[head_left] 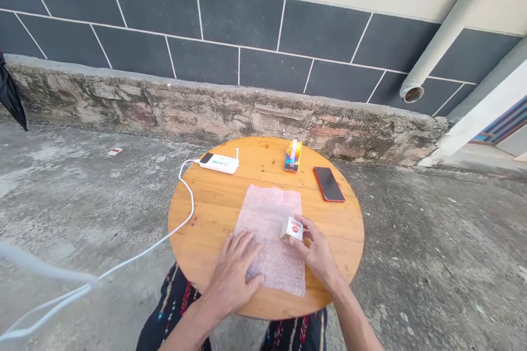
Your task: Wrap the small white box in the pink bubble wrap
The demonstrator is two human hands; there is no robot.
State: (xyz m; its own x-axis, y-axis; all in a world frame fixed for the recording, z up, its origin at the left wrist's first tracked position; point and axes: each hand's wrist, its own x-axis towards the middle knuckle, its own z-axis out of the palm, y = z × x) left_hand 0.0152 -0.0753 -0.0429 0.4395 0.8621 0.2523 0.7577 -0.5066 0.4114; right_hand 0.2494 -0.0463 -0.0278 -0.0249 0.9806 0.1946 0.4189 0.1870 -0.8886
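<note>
A sheet of pinkish bubble wrap point(274, 211) lies flat on the round wooden table point(337, 241). My left hand point(237, 266) rests palm down with its fingers stretched out over the sheet's left edge. Between the thumb and fingers of my right hand point(317, 255) is a small white box point(291, 228) with a red round mark on its top. The box is over the right part of the bubble wrap; whether it touches the sheet I cannot tell.
A white device point(220, 163) with a white cable point(191, 197) sits at the table's back left. At the back stands a tape roll in a colourful dispenser point(293, 155). A red-edged phone point(328, 184) lies to the right. Beyond is a tiled wall point(242, 19) with a drainpipe point(436, 46).
</note>
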